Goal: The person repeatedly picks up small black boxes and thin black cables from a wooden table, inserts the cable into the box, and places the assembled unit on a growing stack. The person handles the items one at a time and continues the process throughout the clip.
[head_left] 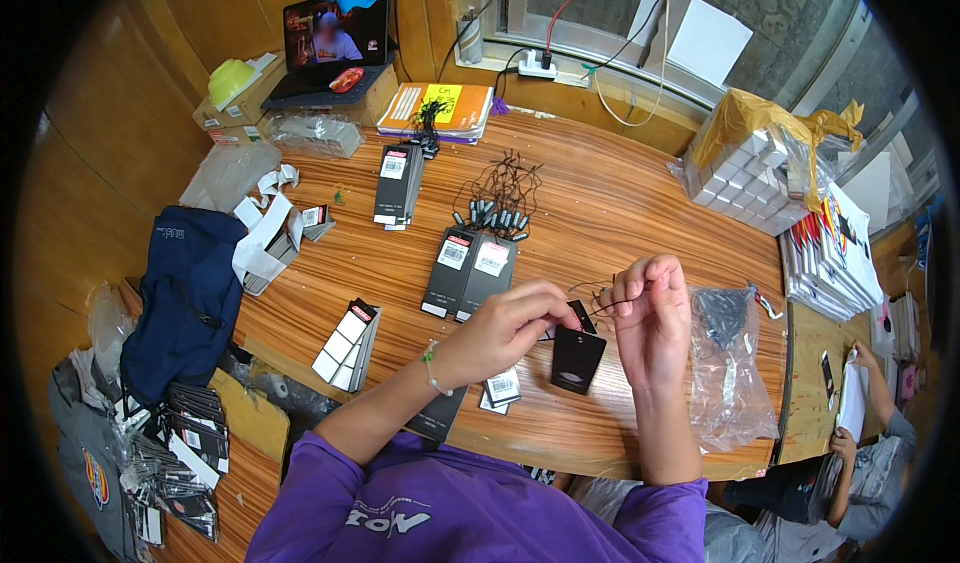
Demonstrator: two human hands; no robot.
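My left hand [505, 328] pinches the top of a black rectangular hang tag [578, 359] that dangles below my fingers over the wooden table [600, 203]. My right hand [650, 318] is raised beside it, fingers closed on a thin black string [598, 296] that runs to the tag's top. Two stacks of black tags with white labels [468, 271] lie just beyond my hands. A small white-labelled tag [500, 389] lies under my left wrist.
A clear plastic bag of black strings [727, 358] lies right of my right hand. Loose black strings [500, 208], more tag stacks [398, 185] [348, 345], a navy bag [185, 293], a laptop [335, 48] and white boxes [750, 178] surround the table. Another person [865, 443] sits at the lower right.
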